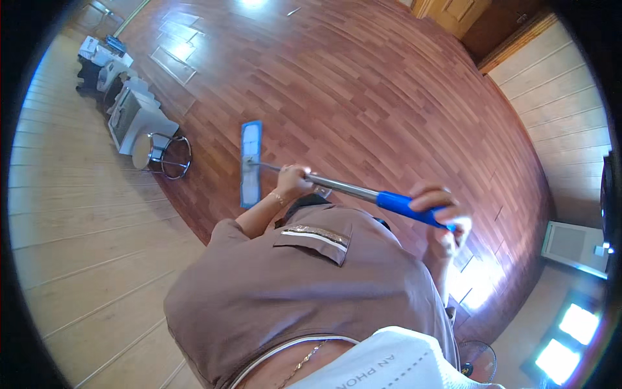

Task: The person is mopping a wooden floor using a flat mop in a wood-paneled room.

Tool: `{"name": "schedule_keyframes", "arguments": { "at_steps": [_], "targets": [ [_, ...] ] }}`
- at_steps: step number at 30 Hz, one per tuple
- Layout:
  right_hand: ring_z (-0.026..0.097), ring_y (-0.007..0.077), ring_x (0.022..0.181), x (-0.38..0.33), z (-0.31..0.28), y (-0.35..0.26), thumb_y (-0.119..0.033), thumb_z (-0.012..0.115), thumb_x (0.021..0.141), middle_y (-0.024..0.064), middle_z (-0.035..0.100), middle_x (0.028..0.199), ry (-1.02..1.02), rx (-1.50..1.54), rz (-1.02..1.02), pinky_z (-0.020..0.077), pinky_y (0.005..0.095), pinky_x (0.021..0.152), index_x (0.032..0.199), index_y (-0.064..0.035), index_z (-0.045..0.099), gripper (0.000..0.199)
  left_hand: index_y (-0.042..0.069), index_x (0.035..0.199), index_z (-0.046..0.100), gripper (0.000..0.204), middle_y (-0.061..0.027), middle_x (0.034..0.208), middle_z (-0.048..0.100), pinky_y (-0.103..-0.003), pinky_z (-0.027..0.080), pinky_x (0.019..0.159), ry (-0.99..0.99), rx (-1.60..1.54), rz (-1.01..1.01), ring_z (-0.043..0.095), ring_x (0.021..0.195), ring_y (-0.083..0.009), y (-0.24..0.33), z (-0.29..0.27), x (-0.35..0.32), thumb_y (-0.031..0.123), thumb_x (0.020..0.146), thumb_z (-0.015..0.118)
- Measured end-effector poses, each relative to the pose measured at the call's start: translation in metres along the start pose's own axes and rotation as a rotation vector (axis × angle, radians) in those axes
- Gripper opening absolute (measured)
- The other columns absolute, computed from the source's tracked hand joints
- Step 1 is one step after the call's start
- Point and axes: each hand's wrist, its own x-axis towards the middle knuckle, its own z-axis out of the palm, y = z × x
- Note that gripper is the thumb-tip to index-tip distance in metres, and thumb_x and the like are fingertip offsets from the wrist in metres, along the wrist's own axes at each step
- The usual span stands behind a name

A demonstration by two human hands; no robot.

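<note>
A flat mop is held slantwise in front of my body. Its long, blue-edged pale head lies on the wood-look floor to the left. From the head a metal pole runs right to a blue handle grip. My left hand is closed around the pole's lower part, nearer the head. At the top end, my right hand has its fingers curled over the blue grip, slightly blurred.
Along the left wall stand a round stool with chrome legs and several pale pieces of furniture. A wooden door is at the far right, a white boxy unit by the right wall, and a fan at lower right.
</note>
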Motion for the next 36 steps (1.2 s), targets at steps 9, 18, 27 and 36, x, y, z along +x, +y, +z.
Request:
{"name": "schedule_keyframes", "arguments": {
  "at_steps": [9,18,27,36],
  "targets": [
    [0.048,0.0230,0.119,0.136,-0.136,0.070,-0.004,0.049,0.083,0.0103,0.051,0.123,-0.320,0.318,0.427,0.0372,0.0394,0.102,0.120,-0.0051,0.053,0.038,0.004,0.100,0.067,0.025,-0.0206,0.100,0.065,-0.045,0.048,0.082,-0.076,0.032,-0.386,0.061,0.097,-0.0395,-0.055,0.029,0.107,0.018,0.083,0.056],
    [0.050,0.0186,0.107,0.168,-0.137,0.053,0.002,0.053,0.090,0.0089,0.054,0.110,-0.104,0.222,0.423,0.0401,0.0347,0.094,0.107,-0.0029,0.054,0.017,0.006,0.072,0.060,0.021,-0.0167,0.074,0.062,-0.046,0.047,0.069,0.037,0.060,-0.100,0.061,0.075,-0.0372,-0.102,0.030,0.186,0.025,0.072,0.067],
    [0.060,0.0299,0.098,0.081,-0.036,0.012,-0.010,0.058,0.089,0.0148,0.060,0.097,0.086,-0.324,0.195,0.0457,0.0392,0.083,0.094,-0.0009,0.051,0.012,0.008,0.059,0.049,0.023,-0.0185,0.063,0.056,-0.050,0.042,0.055,-0.073,-0.064,0.322,0.057,0.062,-0.0406,-0.045,0.037,0.238,0.020,0.074,0.062],
    [0.064,0.0306,0.086,0.004,0.007,-0.083,-0.007,0.061,0.085,0.0117,0.064,0.087,0.436,-0.925,0.057,0.0472,0.0399,0.075,0.087,-0.0053,0.054,0.007,0.011,0.071,0.057,0.028,-0.0106,0.077,0.061,-0.043,0.048,0.067,-0.348,-0.208,0.918,0.059,0.077,-0.0330,0.118,0.074,0.250,0.027,0.060,0.078]
  ]
}}
